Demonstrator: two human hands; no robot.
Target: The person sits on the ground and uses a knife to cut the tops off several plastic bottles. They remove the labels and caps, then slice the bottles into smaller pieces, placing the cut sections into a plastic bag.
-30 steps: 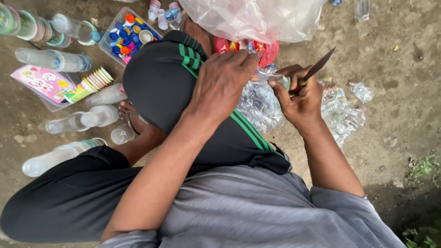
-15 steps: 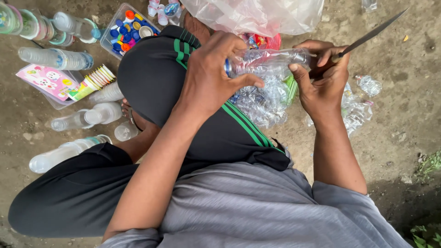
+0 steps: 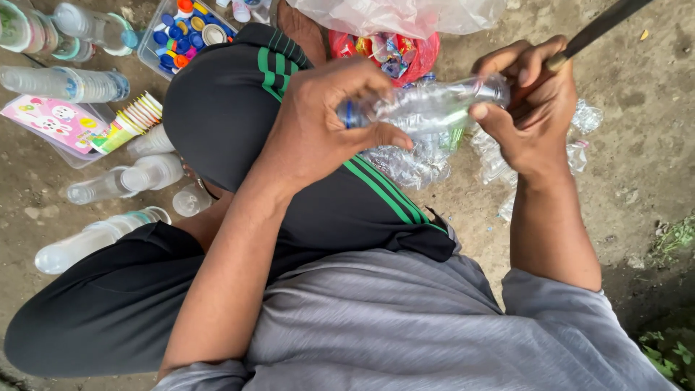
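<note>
My left hand (image 3: 326,119) grips the neck end of a clear, crumpled plastic bottle (image 3: 427,105) with a blue neck ring, held sideways above my knee. My right hand (image 3: 528,108) steadies the bottle's other end with its thumb and holds a knife (image 3: 597,29) whose dark blade points up and to the right, out of the frame. Below the bottle, on the ground, lies a heap of flattened clear plastic (image 3: 405,163).
Several clear bottles (image 3: 119,181) lie on the dirt at left. A tray of coloured bottle caps (image 3: 181,32) sits at the top, next to a pink box (image 3: 54,123). A plastic bag (image 3: 405,14) and red wrappers (image 3: 391,51) lie beyond my knee.
Both hands have lifted the bottle closer to the camera. The knife has swung from low by the bottle to pointing up and right.
</note>
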